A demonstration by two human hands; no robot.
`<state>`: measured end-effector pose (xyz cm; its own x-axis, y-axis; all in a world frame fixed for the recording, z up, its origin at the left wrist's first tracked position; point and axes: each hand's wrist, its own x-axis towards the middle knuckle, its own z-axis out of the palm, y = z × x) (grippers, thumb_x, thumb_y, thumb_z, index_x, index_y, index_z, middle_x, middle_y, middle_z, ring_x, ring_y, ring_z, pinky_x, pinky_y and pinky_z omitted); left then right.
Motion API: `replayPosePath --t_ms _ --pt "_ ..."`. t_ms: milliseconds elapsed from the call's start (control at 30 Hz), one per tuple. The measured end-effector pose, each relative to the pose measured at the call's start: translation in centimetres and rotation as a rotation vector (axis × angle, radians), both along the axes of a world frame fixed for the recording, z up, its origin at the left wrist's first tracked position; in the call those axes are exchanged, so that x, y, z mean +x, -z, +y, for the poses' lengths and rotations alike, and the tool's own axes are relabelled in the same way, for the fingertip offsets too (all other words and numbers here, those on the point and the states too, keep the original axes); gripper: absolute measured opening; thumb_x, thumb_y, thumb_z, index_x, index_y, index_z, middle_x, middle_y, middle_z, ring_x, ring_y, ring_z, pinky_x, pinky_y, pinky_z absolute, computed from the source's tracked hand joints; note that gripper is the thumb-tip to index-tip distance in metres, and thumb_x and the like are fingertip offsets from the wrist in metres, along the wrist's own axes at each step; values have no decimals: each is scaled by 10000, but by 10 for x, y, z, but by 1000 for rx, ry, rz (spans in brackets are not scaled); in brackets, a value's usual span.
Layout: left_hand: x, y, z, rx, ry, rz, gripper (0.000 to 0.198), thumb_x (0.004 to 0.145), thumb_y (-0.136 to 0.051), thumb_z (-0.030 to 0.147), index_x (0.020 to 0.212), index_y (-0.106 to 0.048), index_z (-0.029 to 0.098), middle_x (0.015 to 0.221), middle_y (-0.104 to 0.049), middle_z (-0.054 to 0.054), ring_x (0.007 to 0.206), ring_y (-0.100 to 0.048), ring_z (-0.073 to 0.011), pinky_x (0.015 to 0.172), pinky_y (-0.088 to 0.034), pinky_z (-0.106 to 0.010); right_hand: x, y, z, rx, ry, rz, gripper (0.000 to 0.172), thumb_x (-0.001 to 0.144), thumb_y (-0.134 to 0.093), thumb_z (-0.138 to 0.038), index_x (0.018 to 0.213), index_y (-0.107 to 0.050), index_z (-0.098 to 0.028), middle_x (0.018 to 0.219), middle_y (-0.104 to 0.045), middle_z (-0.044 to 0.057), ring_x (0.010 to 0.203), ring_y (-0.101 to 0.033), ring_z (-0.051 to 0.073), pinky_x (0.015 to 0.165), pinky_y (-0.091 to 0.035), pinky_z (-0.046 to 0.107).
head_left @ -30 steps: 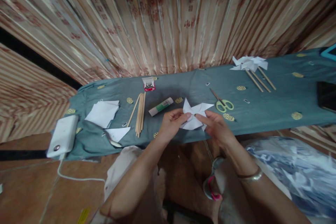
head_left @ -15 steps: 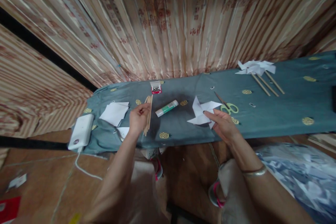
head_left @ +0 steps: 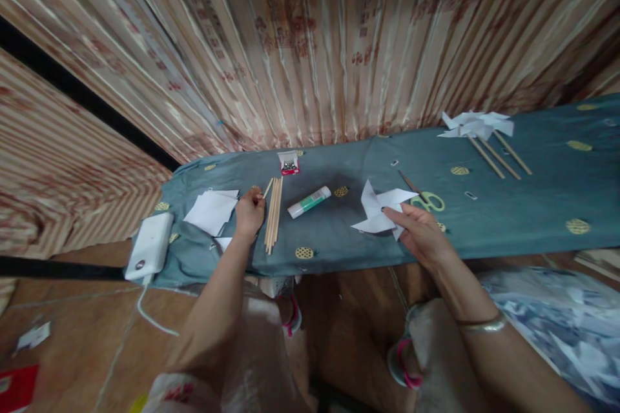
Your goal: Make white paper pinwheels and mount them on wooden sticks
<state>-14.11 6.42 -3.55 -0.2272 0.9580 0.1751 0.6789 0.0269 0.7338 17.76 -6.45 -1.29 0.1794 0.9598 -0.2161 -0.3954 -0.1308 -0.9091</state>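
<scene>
My left hand (head_left: 250, 213) is closed in a pinch on one thin wooden stick (head_left: 268, 188), whose tip pokes out past the fingers. Just right of it, several more wooden sticks (head_left: 274, 216) lie side by side on the cloth. With thumb and fingers closed, my right hand (head_left: 421, 232) grips a white paper pinwheel (head_left: 375, 208) near its middle. Between the two hands lies a green and white glue stick (head_left: 309, 202). Scissors with light green handles (head_left: 429, 201) rest behind my right hand.
A small red box of metal pins (head_left: 289, 164) stands at the back edge. White paper sheets (head_left: 212, 211) and a white device with a cable (head_left: 150, 246) are on the left. Finished pinwheels on sticks (head_left: 477, 125) lie at the far right. A pleated curtain (head_left: 310, 45) hangs behind.
My left hand has moved left off the bundle, taking one stick with it. My right hand still holds the pinwheel, slightly further right in view.
</scene>
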Motion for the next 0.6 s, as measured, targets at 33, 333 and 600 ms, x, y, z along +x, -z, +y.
replayPosePath --t_ms 33,333,600 --pt "0 -5 1 13 -14 -12 261 727 -542 162 959 -660 134 841 -695 -74 768 -637 -196 784 -488 -301 0 0 0 2 3 1 303 551 -858 -405 751 -722 -224 732 -749 12 657 -689 183 655 -561 298" --pt "76 -51 -118 -21 197 -660 222 692 -720 333 855 -729 183 711 -644 2 648 -545 -115 629 -458 -219 13 -8 -9 5 1 3 259 586 -848 -385 730 -702 -226 745 -745 6 633 -674 165 650 -548 278" --pt "152 11 -204 -661 -77 -1479 347 499 -879 332 767 -723 174 653 -642 7 569 -555 -75 529 -439 -164 21 -12 -36 -25 -354 -211 186 638 -818 -348 748 -756 -212 694 -730 4 606 -643 144 586 -517 249"
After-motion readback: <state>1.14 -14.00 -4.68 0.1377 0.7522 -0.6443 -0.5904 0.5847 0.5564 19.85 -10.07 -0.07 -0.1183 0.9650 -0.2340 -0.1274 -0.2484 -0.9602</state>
